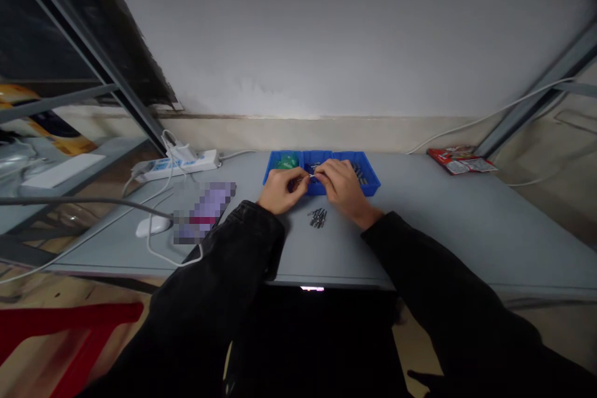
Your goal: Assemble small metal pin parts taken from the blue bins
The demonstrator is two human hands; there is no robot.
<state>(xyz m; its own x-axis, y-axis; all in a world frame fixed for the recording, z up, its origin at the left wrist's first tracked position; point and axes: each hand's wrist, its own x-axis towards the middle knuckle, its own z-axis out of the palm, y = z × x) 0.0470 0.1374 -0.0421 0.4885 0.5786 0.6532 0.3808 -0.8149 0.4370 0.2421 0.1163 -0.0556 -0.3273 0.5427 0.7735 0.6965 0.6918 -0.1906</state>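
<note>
Sm. metal pc (pixel 312 176): pinched by L hand (pixel 284 190) & R hand (pixel 343 186) fingertips | loc: by blue bins (pixel 372 189), 12 o'clock of parts pile (pixel 318 218) on counter (pixel 443 224) | rec.: ends kept aligned, light pressure applied, wrists steadied.

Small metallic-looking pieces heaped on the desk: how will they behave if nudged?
The pieces look slim, straight and shiny, so probably stiff. They lie loosely jumbled, so a push would likely scatter them. Some look rod-like and might roll on the flat desk.
</note>
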